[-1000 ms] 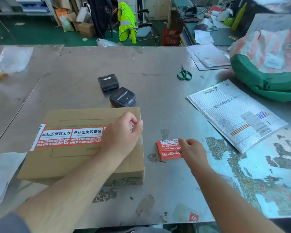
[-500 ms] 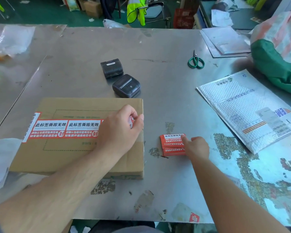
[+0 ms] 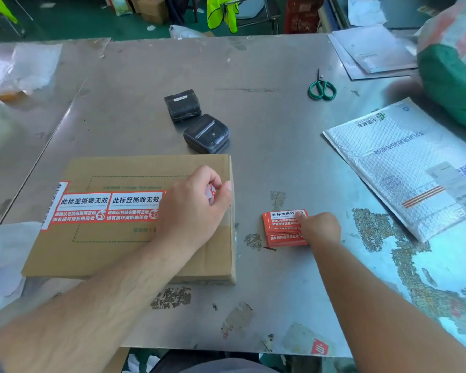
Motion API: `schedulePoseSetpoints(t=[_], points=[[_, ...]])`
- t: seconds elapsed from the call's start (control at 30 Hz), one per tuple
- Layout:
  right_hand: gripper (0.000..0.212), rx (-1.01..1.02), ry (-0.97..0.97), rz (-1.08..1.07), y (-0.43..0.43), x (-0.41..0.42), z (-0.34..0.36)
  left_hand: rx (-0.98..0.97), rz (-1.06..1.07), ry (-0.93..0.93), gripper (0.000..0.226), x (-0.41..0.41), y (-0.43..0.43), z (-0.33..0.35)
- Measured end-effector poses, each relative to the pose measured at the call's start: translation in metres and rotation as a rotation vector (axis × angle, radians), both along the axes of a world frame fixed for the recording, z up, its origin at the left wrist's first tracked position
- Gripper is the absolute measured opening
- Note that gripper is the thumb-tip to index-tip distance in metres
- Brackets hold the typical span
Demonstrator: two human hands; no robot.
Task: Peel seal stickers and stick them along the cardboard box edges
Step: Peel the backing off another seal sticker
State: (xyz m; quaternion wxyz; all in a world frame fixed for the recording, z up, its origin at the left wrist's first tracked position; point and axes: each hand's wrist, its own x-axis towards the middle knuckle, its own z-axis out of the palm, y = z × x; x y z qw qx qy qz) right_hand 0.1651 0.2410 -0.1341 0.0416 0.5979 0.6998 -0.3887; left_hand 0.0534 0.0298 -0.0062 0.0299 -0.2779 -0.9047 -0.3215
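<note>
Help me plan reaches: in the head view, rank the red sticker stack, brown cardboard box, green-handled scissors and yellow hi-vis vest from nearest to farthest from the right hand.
1. Red sticker stack: touching the right hand.
2. Brown cardboard box: just to its left.
3. Green-handled scissors: straight ahead, farther back.
4. Yellow hi-vis vest: farthest, in the background, ahead-left.

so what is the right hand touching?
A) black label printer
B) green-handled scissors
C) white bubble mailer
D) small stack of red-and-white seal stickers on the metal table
D: the right hand has a fingertip on the small stack of red-and-white seal stickers, right of the brown cardboard box, where the left hand pinches a red-and-white sticker piece.
</note>
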Motion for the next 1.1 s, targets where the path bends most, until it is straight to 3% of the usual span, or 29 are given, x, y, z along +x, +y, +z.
schedulePoseSetpoints(t=[0.23, 0.57, 0.73, 0.9, 1.0, 1.1], points=[[0.034, -0.066, 0.064, -0.085, 0.003, 0.002, 0.007, 0.015, -0.004, 0.008, 0.024, 0.000, -0.001, 0.000], [0.035, 0.031, 0.033, -0.059, -0.002, 0.018, 0.022, 0.019, -0.007, -0.001, 0.024, 0.000, -0.003, -0.001], [0.022, -0.091, 0.411, -0.197, -0.020, 0.031, 0.046, 0.070, -0.025, -0.017, 0.020, 0.001, -0.004, 0.002], [0.015, -0.444, 0.825, -0.217, -0.032, 0.041, 0.081, 0.183, -0.072, -0.065, 0.017, 0.002, -0.009, 0.009], [0.015, -0.557, 0.995, -0.169, -0.039, 0.044, 0.103, 0.221, -0.099, -0.233, 0.022, 0.010, -0.006, 0.022], [0.018, -0.571, 1.051, -0.122, -0.048, 0.047, 0.123, 0.244, -0.145, -0.543, 0.041, 0.018, 0.003, 0.040]])
